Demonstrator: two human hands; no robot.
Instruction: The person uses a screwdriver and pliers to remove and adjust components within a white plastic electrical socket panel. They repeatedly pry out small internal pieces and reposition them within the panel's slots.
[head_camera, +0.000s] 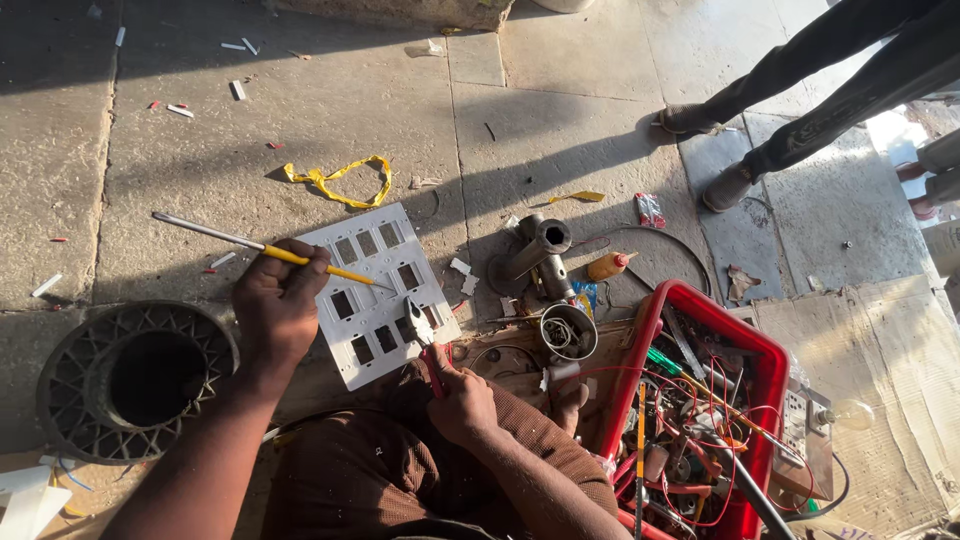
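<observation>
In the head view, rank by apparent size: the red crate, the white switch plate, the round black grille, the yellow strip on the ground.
1. Red crate, largest, though partly cut off by the frame.
2. Round black grille.
3. White switch plate, close to the grille; its nearness to the camera makes that unsure.
4. Yellow strip, smallest.

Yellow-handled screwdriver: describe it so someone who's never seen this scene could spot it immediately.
Start at the white rectangular switch plate with square cut-outs lying on the stone floor in front of the seated person. The left hand at its left edge holds the yellow-handled screwdriver, tip on the plate. Unlike the red-handled pliers in the right hand, it is long, thin and slanted.
</observation>
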